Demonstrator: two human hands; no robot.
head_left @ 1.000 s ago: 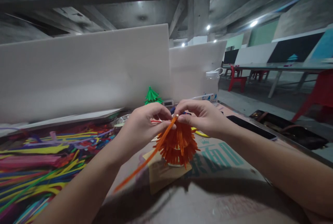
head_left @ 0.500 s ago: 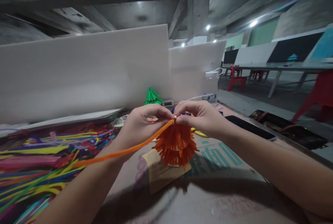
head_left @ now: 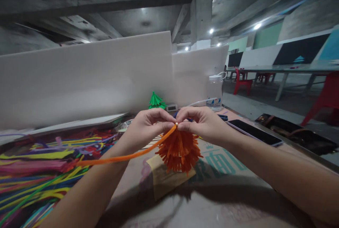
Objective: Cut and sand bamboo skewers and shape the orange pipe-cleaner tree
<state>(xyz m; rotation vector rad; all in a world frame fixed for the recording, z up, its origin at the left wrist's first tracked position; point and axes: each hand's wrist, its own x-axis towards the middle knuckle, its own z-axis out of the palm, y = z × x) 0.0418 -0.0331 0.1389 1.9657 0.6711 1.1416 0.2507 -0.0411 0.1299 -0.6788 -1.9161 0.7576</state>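
An orange tiered tree made of pipe cleaners [head_left: 180, 152] hangs point-up between my hands, above a tan paper square [head_left: 161, 182]. At its tip shows the pale end of a thin stick [head_left: 176, 124]. One long orange pipe cleaner [head_left: 127, 157] runs from that tip leftward across my left forearm. My left hand [head_left: 152, 124] pinches the pipe cleaner at the tip, thumb against forefinger. From the other side, my right hand [head_left: 200, 124] is closed in a pinch at the same tip; its fingertips meet those of the left.
Many coloured pipe cleaners [head_left: 39, 171] lie heaped at the left. A green tree [head_left: 156, 101] and a small digital display [head_left: 172, 107] stand behind my hands. To the right are a clear bottle [head_left: 214, 92], a phone [head_left: 254, 132] and a black bag [head_left: 296, 134]. White boards [head_left: 106, 76] rise behind.
The view has tilted slightly, so everything sits a little lower. Both hands stay pinched at the tree's tip, and the orange pipe cleaner still trails left.
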